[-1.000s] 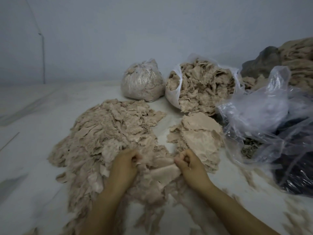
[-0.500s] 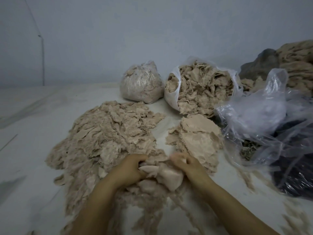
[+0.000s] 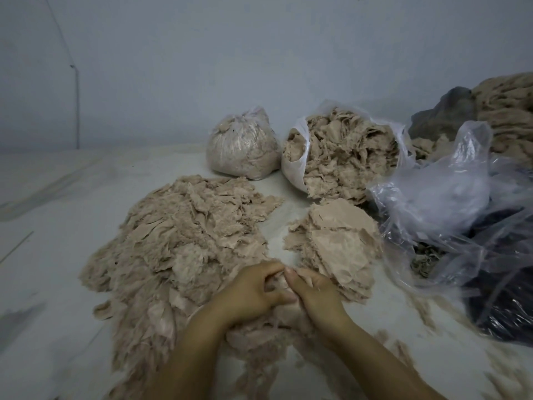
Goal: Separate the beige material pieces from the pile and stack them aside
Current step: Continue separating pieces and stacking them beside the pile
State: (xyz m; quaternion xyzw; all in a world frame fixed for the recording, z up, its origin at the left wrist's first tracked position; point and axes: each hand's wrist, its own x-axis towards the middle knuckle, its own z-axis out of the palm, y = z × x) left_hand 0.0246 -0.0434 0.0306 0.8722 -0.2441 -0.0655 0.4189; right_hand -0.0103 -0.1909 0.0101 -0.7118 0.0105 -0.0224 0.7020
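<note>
Wall pipe: I see a thin pipe [image 3: 76,108] standing upright against the wall at about 10 o'clock, far left.
Surface: I cannot tell whether the pale surface [image 3: 52,284] under everything is a floor or a tabletop.
Pile: the big loose pile [image 3: 184,241] of beige material pieces fills my left-centre, running from 11 o'clock down to the near edge at 7 o'clock.
Left hand: my left hand [image 3: 251,293] sits at the near right edge of the pile, close to 6 o'clock, fingers curled and clamped on a beige piece [image 3: 278,284] that it shares with the other hand.
Right hand: my right hand [image 3: 314,295] touches the left one, its fingers also curled around the same piece; most of the piece is hidden between the two hands.
Tied bag: a closed clear bag [image 3: 242,148] of beige scraps stands at 12 o'clock, beyond the pile.
Open bag: just to its right an open white bag [image 3: 343,157] lies tipped toward me, spilling beige scraps.
Stack: the flat stack [image 3: 334,246] of sorted pieces lies at 1 o'clock, just beyond my right hand and apart from the pile.
Plastic: crumpled clear plastic [image 3: 450,203] over something dark sits at 3 o'clock, touching the stack's right side.
Far heap: more beige material [image 3: 510,111] is heaped at 2 o'clock, at the right edge.
</note>
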